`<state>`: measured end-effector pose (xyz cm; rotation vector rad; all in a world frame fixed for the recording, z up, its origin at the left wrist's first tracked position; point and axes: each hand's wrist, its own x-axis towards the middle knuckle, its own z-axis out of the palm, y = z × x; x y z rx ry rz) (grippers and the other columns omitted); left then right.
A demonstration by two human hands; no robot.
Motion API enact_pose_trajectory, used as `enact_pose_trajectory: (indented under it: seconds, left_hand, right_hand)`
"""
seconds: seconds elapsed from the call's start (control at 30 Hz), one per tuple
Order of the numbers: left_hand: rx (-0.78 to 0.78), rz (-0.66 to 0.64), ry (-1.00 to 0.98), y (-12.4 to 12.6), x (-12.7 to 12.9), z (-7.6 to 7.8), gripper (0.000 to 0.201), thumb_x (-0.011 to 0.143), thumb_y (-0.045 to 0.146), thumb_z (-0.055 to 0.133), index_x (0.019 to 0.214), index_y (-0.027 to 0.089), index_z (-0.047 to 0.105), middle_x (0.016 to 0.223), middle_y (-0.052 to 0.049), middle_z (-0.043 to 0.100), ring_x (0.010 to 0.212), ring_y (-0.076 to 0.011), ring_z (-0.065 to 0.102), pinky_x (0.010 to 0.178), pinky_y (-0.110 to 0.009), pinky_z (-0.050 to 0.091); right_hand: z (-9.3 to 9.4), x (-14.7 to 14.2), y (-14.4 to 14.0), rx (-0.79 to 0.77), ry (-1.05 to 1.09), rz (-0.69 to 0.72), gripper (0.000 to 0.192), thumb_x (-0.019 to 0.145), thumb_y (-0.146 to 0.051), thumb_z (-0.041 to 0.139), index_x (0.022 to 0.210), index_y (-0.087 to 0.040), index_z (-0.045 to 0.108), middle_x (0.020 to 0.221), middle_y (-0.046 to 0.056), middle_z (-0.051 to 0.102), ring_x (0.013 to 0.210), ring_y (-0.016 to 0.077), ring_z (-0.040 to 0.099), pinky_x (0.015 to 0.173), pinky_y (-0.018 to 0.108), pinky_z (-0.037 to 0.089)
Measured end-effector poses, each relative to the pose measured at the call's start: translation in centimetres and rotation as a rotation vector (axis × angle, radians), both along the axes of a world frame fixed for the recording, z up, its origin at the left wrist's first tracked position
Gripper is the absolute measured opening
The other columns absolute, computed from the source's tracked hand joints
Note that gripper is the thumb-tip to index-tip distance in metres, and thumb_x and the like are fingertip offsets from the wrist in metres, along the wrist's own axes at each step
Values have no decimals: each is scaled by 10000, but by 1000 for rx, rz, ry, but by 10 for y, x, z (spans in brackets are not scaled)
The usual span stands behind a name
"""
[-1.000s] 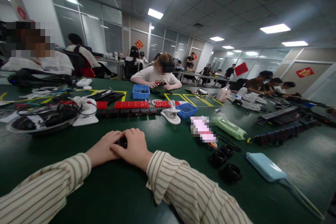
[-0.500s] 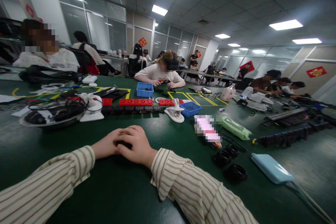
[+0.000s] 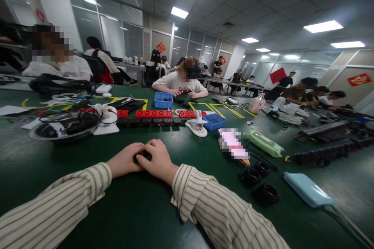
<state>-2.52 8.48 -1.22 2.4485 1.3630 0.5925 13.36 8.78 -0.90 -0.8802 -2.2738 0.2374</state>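
Head view, hands: the left hand point(image 3: 125, 161) and the right hand point(image 3: 157, 159) lie on the green table point(image 3: 140, 210), pressed together, fingers curled around a small black part point(image 3: 143, 156).
Head view, black part: it sits between the two hands, close above or on the table; only a dark sliver shows between the fingers, so its shape cannot be told.
Head view, grip: both hands close on the part, the right one cupped over it from above, the left one against it from the side.
Head view, sleeves: striped sleeves cover both forearms, which rest on the table.
Head view, nearby right: three black rings point(image 3: 261, 181) lie well apart from the hands, beside a light blue case point(image 3: 308, 188) with a cable.
Head view, ahead: a white clip point(image 3: 197, 126), a blue bin point(image 3: 214, 121) and a row of red and black strips point(image 3: 153, 116) lie beyond the hands; a bowl point(image 3: 66, 128) of cables stands to the left.
Head view, others: people sit at work across the table and at tables further off.
Step in hand: by the look of it, working the small part between the fingers, a squeeze or a fit.
Next move calls for: probably a firm, even two-hand pinch, with the part kept low over the table so it cannot slip away.
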Motion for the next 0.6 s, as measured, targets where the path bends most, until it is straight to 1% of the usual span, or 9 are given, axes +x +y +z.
enact_pose_trajectory:
  seconds: [0.1, 0.2, 0.27, 0.33, 0.4, 0.43, 0.5, 0.57, 0.6]
  left_hand:
    - [-7, -29, -29, 3, -7, -4, 382, 604, 225, 571, 983, 182, 576, 1070, -50, 578, 1020, -237, 513, 934, -344, 390]
    - [-73, -35, -85, 6, -14, -7, 409, 607, 242, 574, 1011, 182, 569, 1106, -51, 569, 1042, -236, 511, 946, -354, 393]
    - [-139, -38, -96, 7, -17, -8, 341, 629, 259, 568, 960, 180, 594, 1090, -49, 582, 1038, -238, 520, 940, -356, 401]
    - [-181, -47, -94, 8, -18, -8, 290, 649, 271, 561, 919, 175, 609, 1078, -54, 590, 1038, -247, 523, 936, -363, 404]
    - [-171, -50, -104, 8, -17, -7, 351, 645, 276, 569, 978, 168, 589, 1116, -69, 572, 1059, -261, 509, 947, -378, 392]
    - [-151, -42, -118, 8, -16, -7, 419, 636, 280, 581, 1037, 163, 559, 1145, -79, 553, 1072, -266, 501, 954, -385, 385]
    - [-108, -13, -137, 6, -12, -5, 543, 615, 303, 618, 1123, 157, 495, 1183, -95, 520, 1085, -272, 489, 963, -393, 373]
    - [-79, 26, -133, 3, -7, -4, 597, 599, 343, 652, 1137, 160, 470, 1145, -91, 529, 1046, -267, 507, 933, -393, 394]
    - [-64, 45, -119, 2, -5, -3, 582, 595, 358, 659, 1112, 160, 480, 1100, -84, 544, 1008, -263, 521, 905, -391, 410]
  right_hand:
    - [5, 2, -1, 3, 33, 140, 162, 771, -200, 577, 928, -165, 584, 921, 29, 566, 891, 150, 493, 833, 289, 390]
    - [8, 4, -4, -28, 51, 283, 282, 749, -92, 508, 1018, -169, 545, 1021, 31, 575, 982, 141, 504, 904, 286, 385]
    - [8, 4, -6, -39, 69, 301, 390, 732, -70, 477, 1107, -176, 500, 1142, 48, 523, 1079, 146, 467, 943, 294, 373]
    - [8, 4, -9, -30, 92, 254, 478, 732, -106, 494, 1202, -167, 429, 1265, 80, 420, 1172, 165, 394, 976, 314, 354]
    - [8, 3, -11, -24, 106, 159, 540, 744, -192, 548, 1254, -157, 372, 1313, 103, 347, 1211, 191, 341, 998, 346, 328]
    - [8, 2, -12, -29, 107, 105, 554, 745, -244, 576, 1253, -159, 370, 1300, 105, 351, 1204, 202, 340, 998, 362, 321]
    - [7, 0, -11, -56, 99, -4, 525, 738, -336, 613, 1196, -171, 417, 1209, 93, 412, 1138, 212, 387, 964, 384, 339]
    - [5, -2, -8, -84, 75, -93, 431, 728, -399, 626, 1073, -178, 489, 1073, 72, 467, 1034, 212, 438, 896, 382, 374]
    - [4, -2, -7, -91, 62, -127, 388, 723, -420, 630, 1004, -179, 514, 1015, 62, 479, 988, 210, 451, 862, 375, 385]
